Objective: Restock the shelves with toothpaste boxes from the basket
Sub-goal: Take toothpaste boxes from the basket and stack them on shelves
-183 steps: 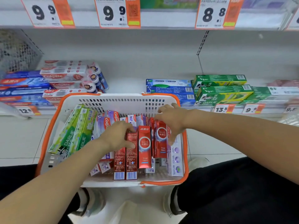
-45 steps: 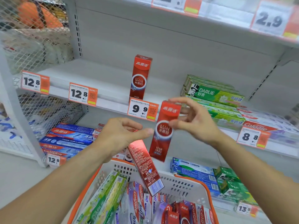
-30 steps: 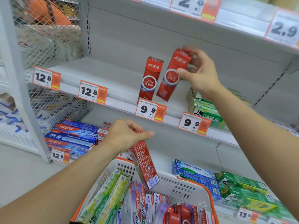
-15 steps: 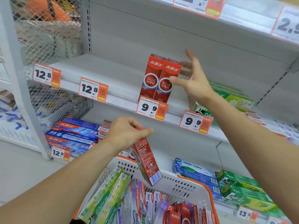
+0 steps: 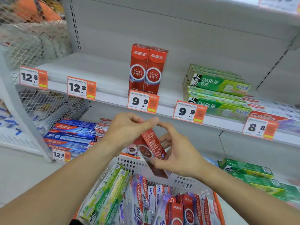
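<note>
Two red toothpaste boxes (image 5: 148,69) stand upright side by side on the middle shelf (image 5: 103,73), behind a 9.9 price tag. Below them, over the basket, my left hand (image 5: 128,129) grips the top of a third red toothpaste box (image 5: 152,146), which hangs tilted. My right hand (image 5: 177,151) has come to the same box and pinches its lower part between thumb and fingers. The white basket (image 5: 183,184) with an orange rim lies beneath, holding several green, purple and red toothpaste boxes.
Green Darlie boxes (image 5: 219,88) are stacked on the middle shelf to the right, with Colgate boxes (image 5: 269,116) beyond. Blue boxes (image 5: 73,135) fill the lower shelf at left, green ones (image 5: 248,172) at right. A wire mesh panel (image 5: 32,38) bounds the shelf's left end.
My right hand let go of the second red box, now standing beside the first, and dropped down to the box in my left hand. The left hand has risen a little.
</note>
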Tool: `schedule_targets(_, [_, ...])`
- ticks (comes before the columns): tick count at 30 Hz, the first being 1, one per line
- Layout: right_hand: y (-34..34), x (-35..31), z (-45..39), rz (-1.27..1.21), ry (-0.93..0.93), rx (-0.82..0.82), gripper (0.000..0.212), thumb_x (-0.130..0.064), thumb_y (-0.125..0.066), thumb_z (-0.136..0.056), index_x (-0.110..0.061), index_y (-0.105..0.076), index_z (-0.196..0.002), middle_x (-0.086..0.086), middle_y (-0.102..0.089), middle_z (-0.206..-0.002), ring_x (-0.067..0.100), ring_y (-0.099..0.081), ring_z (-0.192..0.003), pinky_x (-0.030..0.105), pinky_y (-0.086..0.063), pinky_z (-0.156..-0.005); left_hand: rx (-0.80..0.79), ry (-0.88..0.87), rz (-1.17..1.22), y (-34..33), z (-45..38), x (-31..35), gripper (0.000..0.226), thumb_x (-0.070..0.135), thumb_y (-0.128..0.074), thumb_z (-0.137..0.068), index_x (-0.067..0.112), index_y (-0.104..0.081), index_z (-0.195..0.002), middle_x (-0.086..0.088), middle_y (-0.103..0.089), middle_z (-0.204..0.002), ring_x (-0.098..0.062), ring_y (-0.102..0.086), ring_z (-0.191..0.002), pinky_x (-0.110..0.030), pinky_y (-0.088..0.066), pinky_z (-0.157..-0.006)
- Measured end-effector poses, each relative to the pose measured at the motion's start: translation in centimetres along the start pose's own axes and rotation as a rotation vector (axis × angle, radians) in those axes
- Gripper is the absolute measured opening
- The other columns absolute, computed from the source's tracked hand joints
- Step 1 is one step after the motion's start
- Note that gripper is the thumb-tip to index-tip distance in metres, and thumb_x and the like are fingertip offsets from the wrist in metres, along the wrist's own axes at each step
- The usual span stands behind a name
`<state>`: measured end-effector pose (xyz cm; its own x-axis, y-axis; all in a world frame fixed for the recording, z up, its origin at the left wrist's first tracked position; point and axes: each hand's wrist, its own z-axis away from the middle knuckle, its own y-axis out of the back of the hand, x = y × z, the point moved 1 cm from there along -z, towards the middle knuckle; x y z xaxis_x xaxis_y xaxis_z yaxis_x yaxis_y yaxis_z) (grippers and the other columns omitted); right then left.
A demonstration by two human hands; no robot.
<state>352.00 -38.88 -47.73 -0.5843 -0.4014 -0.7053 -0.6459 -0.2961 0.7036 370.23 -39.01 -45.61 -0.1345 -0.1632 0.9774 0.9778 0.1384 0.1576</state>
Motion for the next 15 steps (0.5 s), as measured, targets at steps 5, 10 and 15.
schedule_targets(5, [2.3,0.9,-0.1,-0.529,-0.142,-0.052,0.07,0.002,-0.077,-0.076,-0.033,-0.048,-0.129,0.018,-0.071,-0.095,0.026,-0.069,-0.074,0.037,-0.057,-0.066,-0.366,-0.03,-0.12,0.5,0.6,0.5,0.079,0.056,-0.088,-0.06,0.029,-0.056,-0.127,0.002,-0.074,-0.109,-0.014,-0.072,-0.099,-0.04,-0.058,-0.087])
schedule_targets(10, [3.5,0.9,-0.7,-0.632,-0.17,-0.063,0.049,-0.008,-0.078,-0.081,-0.015,-0.054,-0.122,0.019,-0.069,-0.113,0.036,-0.071,-0.096,0.048,-0.059,-0.077,-0.375,-0.122,-0.115,-0.8,1.2,1.0,0.053,0.03,-0.079,-0.073,0.018,-0.063,-0.122,0.0,-0.074,-0.106,-0.019,-0.074,-0.09,-0.039,-0.062,-0.076])
schedule_targets(15, [6.2,-0.1,-1.6,-0.468,-0.009,0.027,0.039,-0.007,-0.078,-0.08,-0.013,-0.061,-0.115,0.007,-0.074,-0.105,0.018,-0.068,-0.094,0.037,-0.054,-0.088,-0.301,-0.254,-0.158,-1.4,0.9,2.3,0.055,0.041,-0.076,-0.069,0.03,-0.062,-0.12,0.008,-0.073,-0.109,-0.016,-0.071,-0.097,-0.047,-0.061,-0.078])
